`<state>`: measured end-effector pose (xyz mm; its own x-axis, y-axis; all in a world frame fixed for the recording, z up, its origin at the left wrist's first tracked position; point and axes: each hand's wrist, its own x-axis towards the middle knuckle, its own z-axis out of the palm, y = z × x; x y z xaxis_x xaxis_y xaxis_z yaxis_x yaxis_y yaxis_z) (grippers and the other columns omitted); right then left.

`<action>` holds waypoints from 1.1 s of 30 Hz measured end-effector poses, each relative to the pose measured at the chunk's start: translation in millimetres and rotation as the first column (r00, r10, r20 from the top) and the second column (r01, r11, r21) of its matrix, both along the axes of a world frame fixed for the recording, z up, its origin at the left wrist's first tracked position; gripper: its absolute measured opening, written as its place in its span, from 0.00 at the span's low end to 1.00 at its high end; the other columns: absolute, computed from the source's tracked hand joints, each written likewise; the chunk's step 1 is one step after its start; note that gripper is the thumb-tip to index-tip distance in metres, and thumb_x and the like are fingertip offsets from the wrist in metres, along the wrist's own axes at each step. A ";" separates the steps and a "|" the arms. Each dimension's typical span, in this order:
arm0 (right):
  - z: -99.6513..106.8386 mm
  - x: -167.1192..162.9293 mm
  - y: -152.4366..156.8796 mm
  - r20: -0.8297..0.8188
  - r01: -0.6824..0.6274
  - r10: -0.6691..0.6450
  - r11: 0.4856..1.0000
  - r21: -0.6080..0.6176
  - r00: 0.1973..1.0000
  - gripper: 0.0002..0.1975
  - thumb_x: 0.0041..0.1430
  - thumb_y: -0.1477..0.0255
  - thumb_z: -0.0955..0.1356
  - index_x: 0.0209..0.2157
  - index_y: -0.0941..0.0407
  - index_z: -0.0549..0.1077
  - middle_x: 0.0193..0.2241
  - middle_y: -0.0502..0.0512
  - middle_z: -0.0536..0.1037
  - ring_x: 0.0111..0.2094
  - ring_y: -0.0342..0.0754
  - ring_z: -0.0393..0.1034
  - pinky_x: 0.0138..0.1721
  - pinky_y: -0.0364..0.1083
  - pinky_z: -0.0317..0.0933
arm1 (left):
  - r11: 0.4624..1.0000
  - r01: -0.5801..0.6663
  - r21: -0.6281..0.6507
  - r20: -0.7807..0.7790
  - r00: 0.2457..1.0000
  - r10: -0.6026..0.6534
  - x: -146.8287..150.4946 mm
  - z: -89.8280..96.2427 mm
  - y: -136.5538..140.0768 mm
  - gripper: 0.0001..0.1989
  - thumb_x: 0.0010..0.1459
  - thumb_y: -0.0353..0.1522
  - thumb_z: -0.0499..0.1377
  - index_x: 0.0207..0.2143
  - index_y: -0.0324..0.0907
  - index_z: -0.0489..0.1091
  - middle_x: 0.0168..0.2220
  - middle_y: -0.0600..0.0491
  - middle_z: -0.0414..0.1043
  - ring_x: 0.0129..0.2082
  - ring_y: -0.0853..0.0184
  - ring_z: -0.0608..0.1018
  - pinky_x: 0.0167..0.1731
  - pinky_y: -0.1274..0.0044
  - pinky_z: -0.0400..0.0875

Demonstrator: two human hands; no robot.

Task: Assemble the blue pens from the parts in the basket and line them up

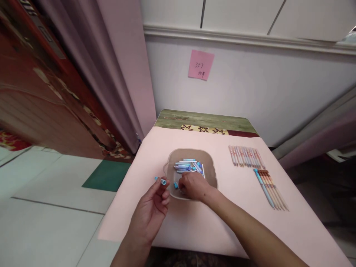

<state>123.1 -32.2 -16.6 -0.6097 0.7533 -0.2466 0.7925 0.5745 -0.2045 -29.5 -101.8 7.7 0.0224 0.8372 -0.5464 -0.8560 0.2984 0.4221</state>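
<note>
My left hand holds a small light-blue pen part between thumb and fingers, just left of a shallow brown tray. The tray lies on a pale pink table cover and contains several blue and white pen parts. My right hand reaches into the near side of the tray, fingers bent down among the parts; whether it grips one is hidden.
Two rows of assembled pens lie on the right of the cover, one farther back and one nearer. A pink sticky note hangs on the wall behind. A curtain falls at the left; tiled floor lies below.
</note>
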 end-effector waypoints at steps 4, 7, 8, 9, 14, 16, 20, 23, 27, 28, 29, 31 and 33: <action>-0.8 -10.2 1.7 0.071 -0.062 0.061 0.998 0.013 0.996 0.11 0.56 0.79 0.64 0.33 0.62 0.80 0.33 0.66 0.80 0.35 0.56 0.75 0.33 0.46 0.64 | 1.000 -0.003 -0.012 -0.004 1.000 0.003 0.9 -1.8 1.2 0.03 0.57 0.25 0.57 0.34 0.37 0.70 0.29 0.51 0.72 0.19 0.76 0.67 0.14 0.84 0.61; 0.2 -16.6 2.8 0.086 -0.091 0.090 0.996 0.007 0.992 0.12 0.55 0.81 0.64 0.34 0.63 0.79 0.33 0.67 0.80 0.35 0.56 0.76 0.33 0.46 0.65 | 1.000 -0.011 -0.025 -0.017 1.000 0.011 2.0 -2.4 1.7 0.03 0.57 0.25 0.57 0.33 0.37 0.70 0.29 0.50 0.72 0.19 0.76 0.67 0.14 0.84 0.61; -0.1 -18.9 3.0 0.082 -0.096 0.095 0.995 0.004 0.992 0.12 0.55 0.82 0.64 0.34 0.62 0.79 0.33 0.67 0.80 0.35 0.56 0.76 0.33 0.46 0.65 | 1.000 -0.013 -0.026 -0.023 1.000 0.013 2.6 -2.4 1.9 0.03 0.57 0.24 0.57 0.33 0.37 0.70 0.29 0.50 0.73 0.19 0.76 0.67 0.14 0.83 0.61; -0.9 -21.2 3.2 0.073 -0.097 0.097 0.995 0.001 0.993 0.12 0.55 0.82 0.64 0.33 0.62 0.79 0.32 0.67 0.80 0.35 0.55 0.76 0.33 0.45 0.64 | 1.000 -0.015 -0.028 -0.031 0.999 0.014 3.3 -2.3 2.1 0.03 0.57 0.24 0.56 0.33 0.37 0.70 0.29 0.50 0.73 0.19 0.76 0.67 0.14 0.83 0.61; -3.0 -21.9 6.7 -0.013 -0.039 0.039 0.999 0.000 0.999 0.08 0.51 0.79 0.67 0.28 0.62 0.79 0.29 0.65 0.80 0.33 0.53 0.75 0.31 0.43 0.62 | 0.999 -0.010 -0.038 -0.040 0.999 0.008 4.9 1.6 3.3 0.03 0.58 0.24 0.56 0.34 0.37 0.70 0.29 0.50 0.72 0.19 0.75 0.67 0.15 0.84 0.61; 2.8 -8.8 12.0 -0.074 0.030 -0.028 0.999 0.022 0.997 0.08 0.50 0.76 0.67 0.29 0.61 0.78 0.31 0.64 0.80 0.32 0.52 0.74 0.31 0.43 0.61 | 0.999 -0.008 -0.034 -0.042 0.999 0.007 3.7 4.7 3.6 0.04 0.58 0.24 0.56 0.34 0.37 0.70 0.29 0.51 0.72 0.19 0.75 0.67 0.14 0.84 0.61; 25.3 39.4 28.1 -0.237 0.249 -0.226 0.966 0.073 0.945 0.10 0.53 0.73 0.63 0.34 0.59 0.75 0.32 0.58 0.78 0.33 0.48 0.70 0.33 0.42 0.57 | 1.000 -0.011 -0.012 -0.035 0.999 0.010 -0.4 10.1 5.5 0.03 0.58 0.24 0.56 0.34 0.36 0.70 0.30 0.51 0.72 0.19 0.76 0.67 0.14 0.84 0.61; 37.5 71.9 35.9 -0.392 0.421 -0.370 0.906 0.049 0.842 0.11 0.56 0.74 0.58 0.29 0.58 0.71 0.27 0.54 0.75 0.29 0.45 0.65 0.30 0.41 0.53 | 1.000 -0.006 -0.004 -0.046 0.999 0.006 0.1 12.4 10.1 0.03 0.58 0.24 0.57 0.34 0.37 0.69 0.30 0.51 0.72 0.19 0.76 0.67 0.15 0.84 0.61; 34.7 87.4 31.2 -0.492 0.472 -0.425 0.881 -0.032 0.760 0.14 0.58 0.73 0.55 0.25 0.57 0.67 0.22 0.50 0.70 0.26 0.43 0.63 0.27 0.40 0.52 | 1.000 0.031 0.001 -0.068 0.997 -0.031 5.1 16.0 19.2 0.02 0.57 0.25 0.57 0.34 0.36 0.69 0.29 0.51 0.72 0.19 0.76 0.67 0.14 0.85 0.61; 32.0 87.9 27.9 -0.511 0.469 -0.427 0.881 -0.052 0.746 0.14 0.59 0.73 0.54 0.24 0.56 0.66 0.21 0.49 0.69 0.26 0.43 0.63 0.27 0.40 0.52 | 0.999 0.039 -0.004 -0.072 0.997 -0.039 6.4 17.1 21.4 0.02 0.58 0.25 0.57 0.34 0.36 0.70 0.29 0.51 0.72 0.19 0.76 0.67 0.14 0.85 0.60; 29.3 88.1 24.1 -0.526 0.465 -0.428 0.883 -0.068 0.735 0.14 0.59 0.73 0.54 0.24 0.56 0.65 0.21 0.48 0.69 0.26 0.43 0.63 0.27 0.40 0.52 | 0.999 0.044 -0.009 -0.076 0.996 -0.044 7.5 18.1 23.4 0.03 0.58 0.25 0.57 0.35 0.36 0.70 0.28 0.51 0.72 0.19 0.76 0.67 0.14 0.85 0.60; 24.9 88.2 15.5 -0.562 0.459 -0.437 0.881 -0.112 0.702 0.14 0.60 0.74 0.54 0.24 0.56 0.64 0.20 0.47 0.68 0.25 0.43 0.64 0.28 0.40 0.54 | 0.999 0.044 -0.016 -0.087 0.995 -0.045 10.2 19.5 26.4 0.03 0.58 0.25 0.57 0.36 0.35 0.70 0.28 0.51 0.72 0.18 0.76 0.67 0.14 0.85 0.60; 23.3 88.8 7.0 -0.617 0.454 -0.459 0.873 -0.180 0.639 0.14 0.62 0.73 0.55 0.24 0.55 0.64 0.19 0.47 0.68 0.24 0.43 0.64 0.28 0.40 0.55 | 0.999 0.045 -0.026 -0.100 0.994 -0.047 14.3 20.1 28.5 0.03 0.58 0.25 0.57 0.36 0.35 0.70 0.28 0.51 0.72 0.18 0.76 0.67 0.14 0.85 0.60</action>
<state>212.0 -25.2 6.7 -0.2013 0.9782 0.0513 0.6401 0.1710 -0.7490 -15.2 -73.2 27.7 0.0050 0.8235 -0.5672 -0.7947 0.3475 0.4976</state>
